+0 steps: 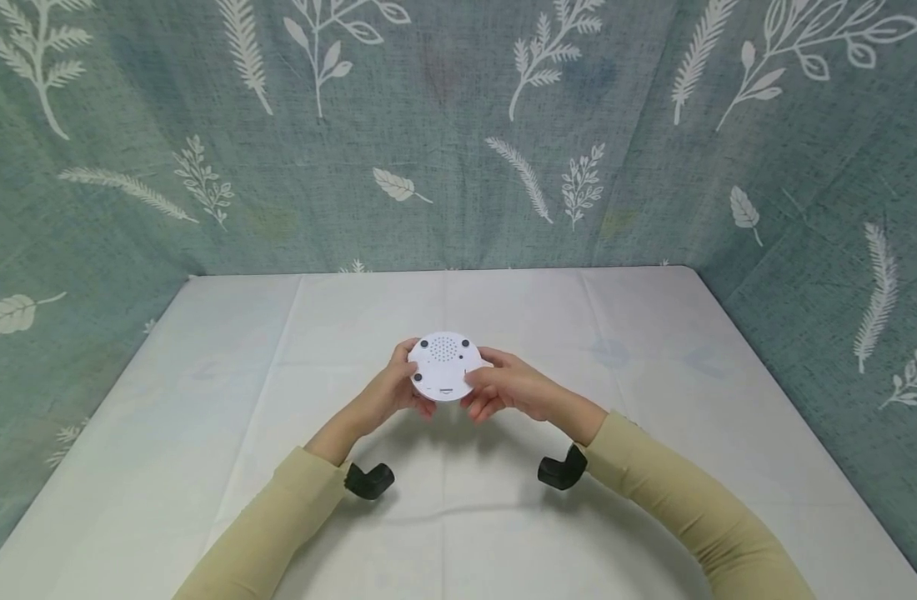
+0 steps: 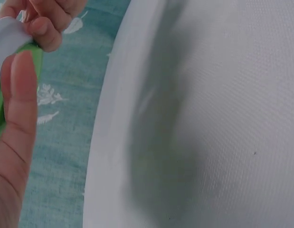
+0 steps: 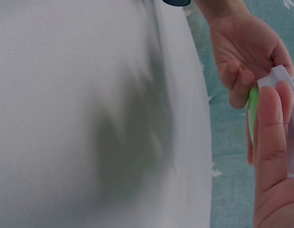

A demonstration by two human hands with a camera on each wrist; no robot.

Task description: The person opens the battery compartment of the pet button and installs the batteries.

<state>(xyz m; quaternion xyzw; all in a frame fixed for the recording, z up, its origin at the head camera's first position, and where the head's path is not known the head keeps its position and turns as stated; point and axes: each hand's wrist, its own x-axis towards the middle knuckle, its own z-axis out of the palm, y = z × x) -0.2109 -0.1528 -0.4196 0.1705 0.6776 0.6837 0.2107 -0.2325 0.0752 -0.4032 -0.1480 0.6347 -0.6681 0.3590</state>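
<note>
A round white device (image 1: 445, 365) is held up over the table in the head view. Its facing side carries a patch of small speaker holes, dark round feet and a small slot mark near the lower edge. My left hand (image 1: 395, 385) grips it at the left rim, thumb on the face. At the right rim my right hand (image 1: 514, 388) holds it, thumb on the lower right of the face. Both wrist views show a green side on the device (image 2: 36, 56) (image 3: 252, 111). The side turned away from the head camera is hidden.
A white cloth covers the table (image 1: 443, 542). Grey-green curtains (image 1: 458, 167) with white leaf prints hang behind it and at both sides. Black wrist mounts (image 1: 370, 482) stick out from both beige sleeves (image 1: 676, 500).
</note>
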